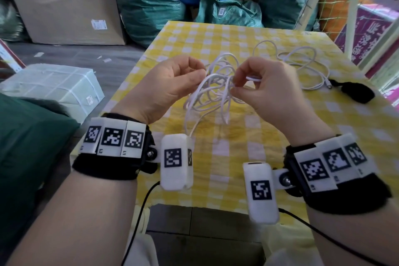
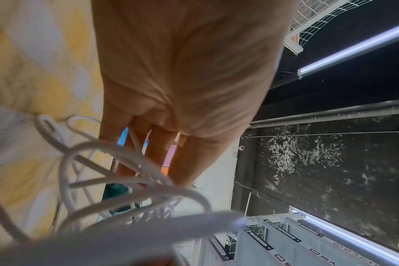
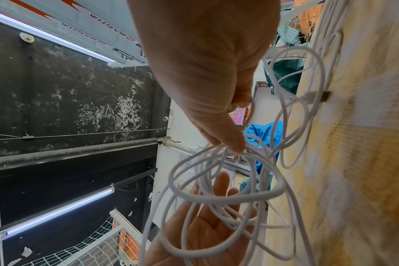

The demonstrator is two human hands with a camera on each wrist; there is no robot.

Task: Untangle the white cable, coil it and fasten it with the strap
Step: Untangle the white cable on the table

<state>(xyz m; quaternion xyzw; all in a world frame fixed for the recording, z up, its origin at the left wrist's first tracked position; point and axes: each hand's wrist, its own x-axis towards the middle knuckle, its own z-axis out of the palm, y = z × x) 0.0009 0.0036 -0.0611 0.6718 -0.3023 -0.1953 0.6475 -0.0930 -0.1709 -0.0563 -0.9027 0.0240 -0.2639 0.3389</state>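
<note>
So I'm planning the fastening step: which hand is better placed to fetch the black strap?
Right hand, probably: the black strap lies on the tablecloth on its side. The left hand is farther away, beyond the tangled white cable.

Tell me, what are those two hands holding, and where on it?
The tangled white cable. The left hand holds loops at the tangle's left side; the right hand pinches a strand on its right. One end trails across the table.

smooth white cable (image 1: 212, 84), checked tablecloth (image 1: 269, 127)
</note>
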